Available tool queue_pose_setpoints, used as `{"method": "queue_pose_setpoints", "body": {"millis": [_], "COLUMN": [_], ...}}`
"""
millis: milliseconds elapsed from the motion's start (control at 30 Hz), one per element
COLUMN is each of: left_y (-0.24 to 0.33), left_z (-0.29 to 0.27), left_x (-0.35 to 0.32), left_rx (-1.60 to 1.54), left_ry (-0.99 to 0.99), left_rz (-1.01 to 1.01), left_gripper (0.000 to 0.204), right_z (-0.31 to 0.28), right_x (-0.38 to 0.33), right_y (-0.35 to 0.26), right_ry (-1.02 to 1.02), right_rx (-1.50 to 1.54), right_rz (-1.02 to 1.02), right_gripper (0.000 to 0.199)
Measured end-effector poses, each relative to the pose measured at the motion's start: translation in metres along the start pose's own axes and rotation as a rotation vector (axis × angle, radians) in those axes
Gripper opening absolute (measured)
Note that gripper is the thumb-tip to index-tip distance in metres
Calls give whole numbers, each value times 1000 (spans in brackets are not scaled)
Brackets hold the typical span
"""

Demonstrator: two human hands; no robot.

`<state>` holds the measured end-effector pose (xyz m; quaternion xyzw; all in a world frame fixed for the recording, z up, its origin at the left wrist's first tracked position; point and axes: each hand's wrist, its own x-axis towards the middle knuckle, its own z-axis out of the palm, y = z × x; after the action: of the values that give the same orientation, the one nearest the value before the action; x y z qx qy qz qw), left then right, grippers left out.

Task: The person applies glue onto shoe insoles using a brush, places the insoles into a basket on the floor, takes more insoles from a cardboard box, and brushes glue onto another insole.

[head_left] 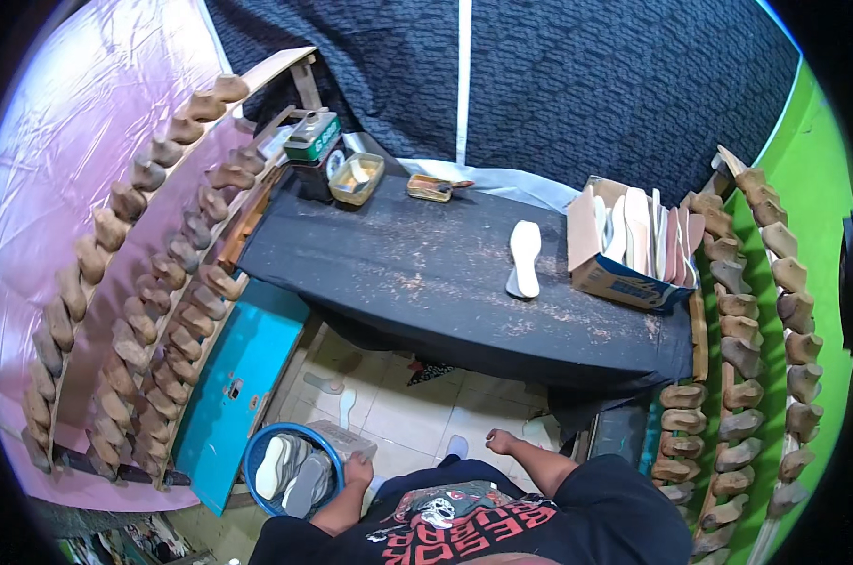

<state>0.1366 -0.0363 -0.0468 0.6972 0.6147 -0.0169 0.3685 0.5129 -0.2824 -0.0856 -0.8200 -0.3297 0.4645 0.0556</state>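
Observation:
My left hand (358,468) is low at the bottom centre, fingers curled, at the right rim of a round blue basket (255,460) that holds several pale and grey insoles (276,466). I cannot tell whether it grips anything. A clear plastic piece (340,437) lies just above it. My right hand (502,441) hangs over the tiled floor (417,414) with loose fingers and nothing in it. A white insole pair (524,256) lies on the black-covered table (398,273) beyond both hands.
A cardboard box (615,278) of upright insoles stands at the table's right end. A green tin (313,138), a plastic tub (356,179) and a small tin with a brush (431,188) stand at its back. Racks of wooden shoe lasts (153,273) (737,311) flank me. A teal board (238,377) leans at the left.

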Motion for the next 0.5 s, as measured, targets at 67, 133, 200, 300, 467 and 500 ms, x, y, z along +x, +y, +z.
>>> {"method": "queue_pose_setpoints", "body": {"millis": [67,133,200,300,467,500], "left_y": [29,71,105,133,239,251], "left_z": [-22,-27,-22,-18,-68,-70], "left_x": [26,35,48,72,55,59], "left_rx": [-58,-58,-93,-257,-422,-430], "left_ry": [-26,-44,-45,-91,-420,-434], "left_rz": [52,170,278,376,422,420], "left_gripper": [36,39,37,32,19,19], "right_z": [6,-5,-4,-2,22,29], "right_x": [2,-4,2,-5,-14,-5], "right_y": [2,22,55,41,-2,-1], "right_ry": [-5,-68,-34,7,99,118], "right_rx": [8,-59,-36,76,432,488], "right_rz": [-3,138,181,236,183,84], "right_gripper": [47,43,43,41,35,33]}}
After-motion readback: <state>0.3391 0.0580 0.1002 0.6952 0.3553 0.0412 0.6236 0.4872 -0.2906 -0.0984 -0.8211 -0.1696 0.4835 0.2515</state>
